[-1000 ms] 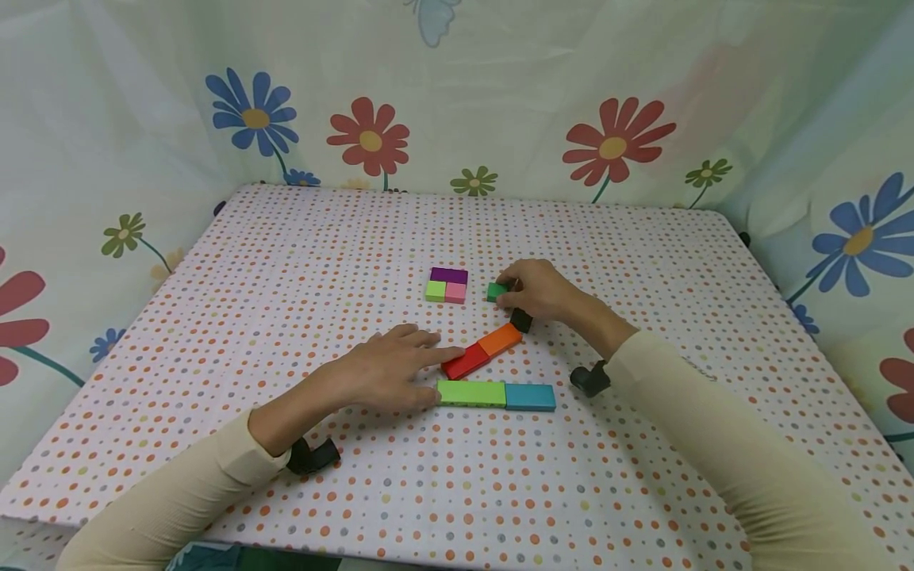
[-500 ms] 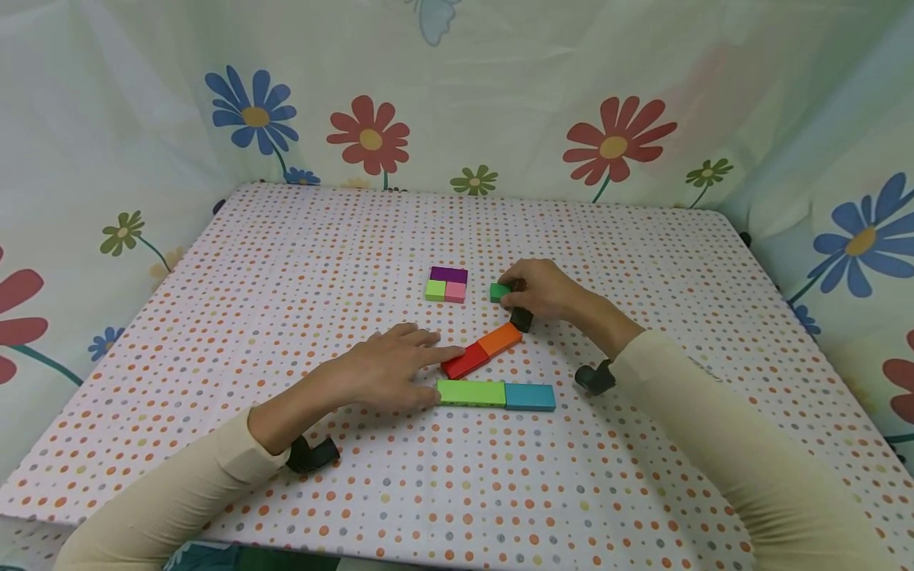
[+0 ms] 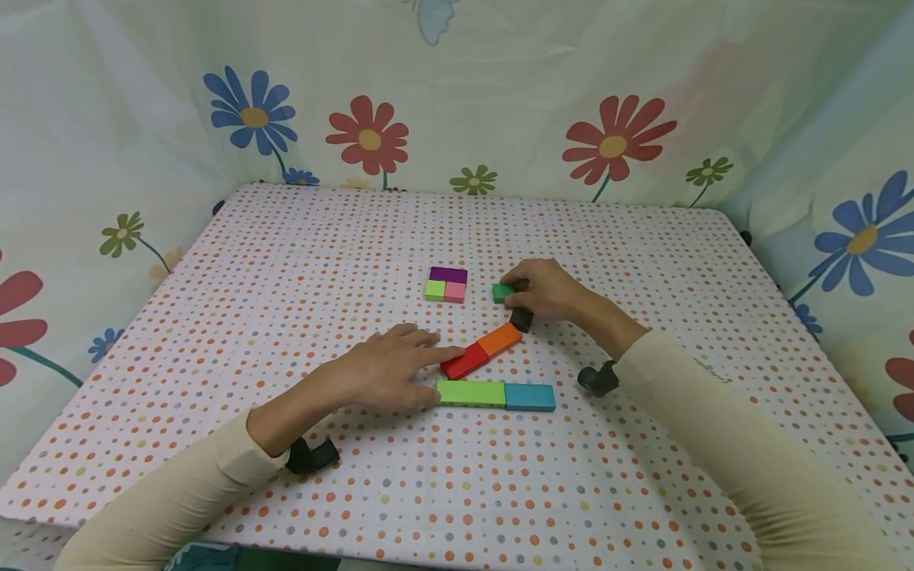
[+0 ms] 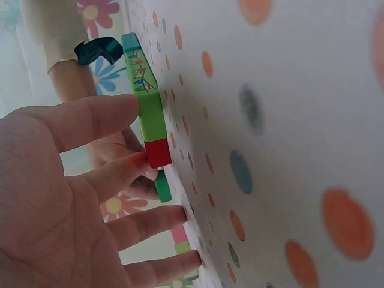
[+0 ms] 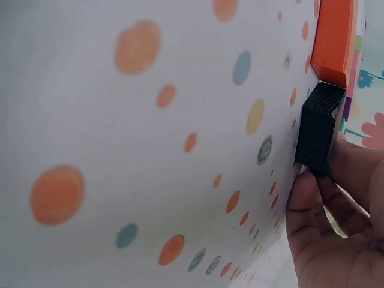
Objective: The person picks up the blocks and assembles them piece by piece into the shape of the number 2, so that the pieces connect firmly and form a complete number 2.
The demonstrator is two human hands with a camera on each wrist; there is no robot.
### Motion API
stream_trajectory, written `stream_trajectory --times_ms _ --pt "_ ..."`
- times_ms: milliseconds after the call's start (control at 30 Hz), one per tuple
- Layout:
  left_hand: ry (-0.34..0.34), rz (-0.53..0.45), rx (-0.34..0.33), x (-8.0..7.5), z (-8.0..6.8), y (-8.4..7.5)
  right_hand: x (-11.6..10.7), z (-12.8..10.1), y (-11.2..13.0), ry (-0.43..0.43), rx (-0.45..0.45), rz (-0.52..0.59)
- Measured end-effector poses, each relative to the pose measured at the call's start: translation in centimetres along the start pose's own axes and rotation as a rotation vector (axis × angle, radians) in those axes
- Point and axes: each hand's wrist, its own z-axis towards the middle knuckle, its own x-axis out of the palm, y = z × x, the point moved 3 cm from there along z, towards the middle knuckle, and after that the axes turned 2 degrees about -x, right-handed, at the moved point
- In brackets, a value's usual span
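Your right hand (image 3: 546,287) pinches the green block (image 3: 501,293) between thumb and fingers, near the table's middle. Your left hand (image 3: 389,369) lies spread, gripping nothing: index finger on the red block (image 3: 464,364), thumb against the long lime block (image 3: 471,394), which abuts the blue block (image 3: 530,397). Orange block (image 3: 500,339) continues the red one's slant; black block (image 3: 522,319) at its end crowds your right fingers, contact unclear. Left of the green, well apart: purple block (image 3: 448,275) behind small lime block (image 3: 435,291) and pink block (image 3: 455,293).
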Motion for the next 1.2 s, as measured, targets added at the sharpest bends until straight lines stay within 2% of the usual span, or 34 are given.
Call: stream_trajectory --times_ms 233,800,1033,1200 --pt "-0.007 0.008 0.004 -0.06 -0.07 -0.02 -0.10 -0.06 0.12 -0.013 -0.020 -0.018" --pt "-0.016 -0.008 0.009 -0.06 -0.25 -0.11 0.03 -0.24 -0.31 -0.023 0.015 -0.015" --pt "-0.019 -0.001 -0.003 0.19 -0.08 0.06 0.06 -0.58 -0.62 -0.033 -0.033 -0.001" --pt "-0.024 0.003 -0.005 0.24 -0.07 0.12 0.06 -0.73 -0.65 -0.037 -0.016 0.011"
